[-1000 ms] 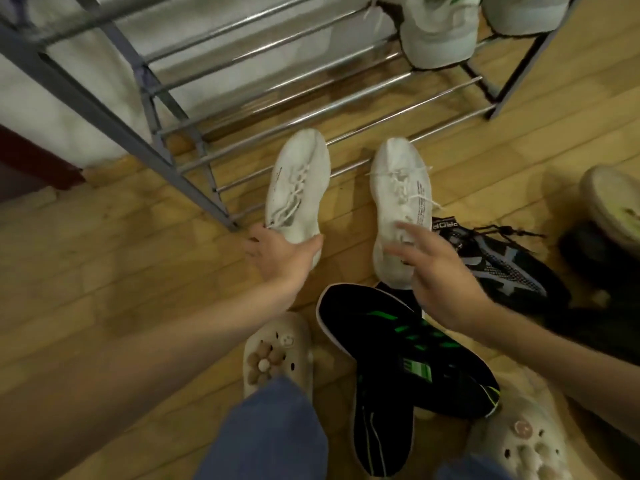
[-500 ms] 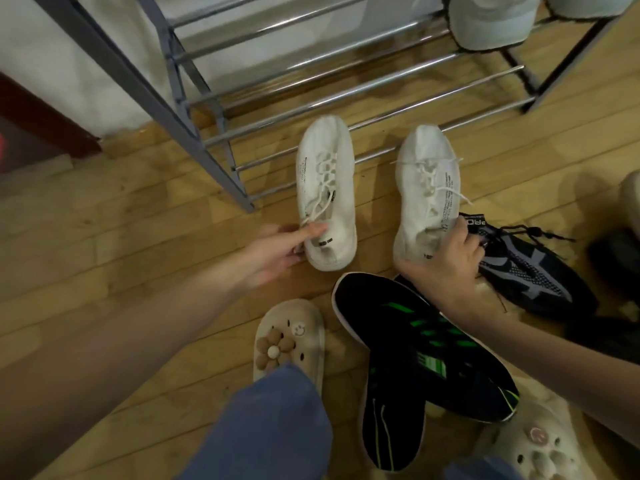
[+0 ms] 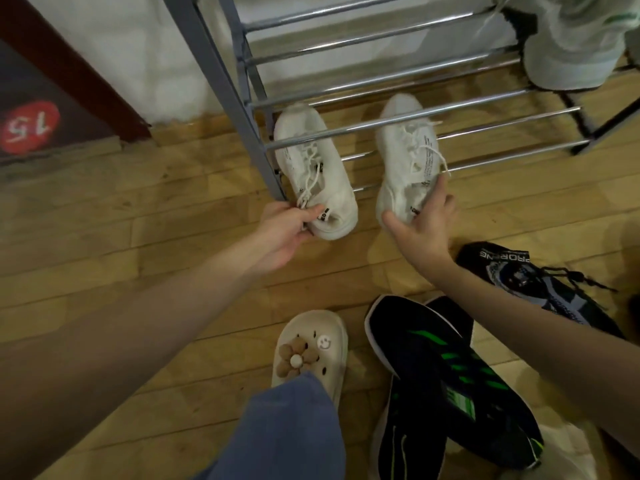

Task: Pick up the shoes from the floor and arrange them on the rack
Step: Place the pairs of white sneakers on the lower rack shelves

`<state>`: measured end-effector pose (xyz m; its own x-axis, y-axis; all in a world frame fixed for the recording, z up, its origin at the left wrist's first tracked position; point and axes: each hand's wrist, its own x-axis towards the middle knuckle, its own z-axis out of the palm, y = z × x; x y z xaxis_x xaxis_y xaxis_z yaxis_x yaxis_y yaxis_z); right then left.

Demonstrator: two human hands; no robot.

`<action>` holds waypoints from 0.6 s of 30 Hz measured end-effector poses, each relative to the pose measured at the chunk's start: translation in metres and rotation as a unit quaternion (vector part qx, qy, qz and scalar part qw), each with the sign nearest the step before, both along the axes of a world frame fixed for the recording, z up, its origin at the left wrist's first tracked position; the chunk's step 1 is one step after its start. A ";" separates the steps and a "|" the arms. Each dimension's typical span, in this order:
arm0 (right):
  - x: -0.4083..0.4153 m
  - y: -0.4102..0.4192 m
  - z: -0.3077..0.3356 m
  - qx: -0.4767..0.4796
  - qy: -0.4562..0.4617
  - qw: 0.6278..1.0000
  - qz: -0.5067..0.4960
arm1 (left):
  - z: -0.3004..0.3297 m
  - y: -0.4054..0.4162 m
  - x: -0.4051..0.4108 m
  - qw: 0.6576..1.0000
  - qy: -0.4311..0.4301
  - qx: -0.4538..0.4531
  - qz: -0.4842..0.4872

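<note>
Two white lace-up sneakers lie with their toes under a bar of the metal shoe rack [image 3: 388,121], resting on its lowest rails. My left hand [image 3: 284,230] grips the heel of the left white sneaker [image 3: 311,168]. My right hand [image 3: 424,223] holds the heel and side of the right white sneaker [image 3: 405,150]. A pale grey-green sneaker [image 3: 571,46] stands on the rack at the upper right.
On the wooden floor near me lie a black sneaker with green stripes [image 3: 450,375], a black-and-grey sneaker [image 3: 540,285] and a beige clog with a flower charm [image 3: 308,351]. My blue trouser leg [image 3: 287,431] fills the bottom. A dark door frame [image 3: 69,81] stands left.
Both hands closed on the white sneakers' heels and pushed them forward, so the toes now lie on the rack's lowest rails. The view has moved closer and shifted left.
</note>
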<state>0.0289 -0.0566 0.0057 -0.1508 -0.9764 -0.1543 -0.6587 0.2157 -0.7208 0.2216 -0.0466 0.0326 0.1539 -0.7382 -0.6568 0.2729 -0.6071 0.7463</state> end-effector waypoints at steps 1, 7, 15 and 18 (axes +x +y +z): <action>0.006 -0.012 0.000 -0.008 0.003 1.000 0.014 | -0.001 -0.005 -0.001 1.000 -0.002 -0.002 0.017; 0.032 -0.068 0.002 -0.044 0.048 0.996 0.066 | -0.002 -0.035 -0.018 0.994 -0.032 0.002 0.104; -0.005 -0.046 0.012 0.039 0.005 0.991 0.125 | -0.014 -0.024 -0.023 0.981 -0.187 0.027 0.055; -0.041 -0.009 0.023 0.041 0.067 0.979 0.190 | -0.009 -0.014 -0.031 0.967 -0.248 0.037 0.036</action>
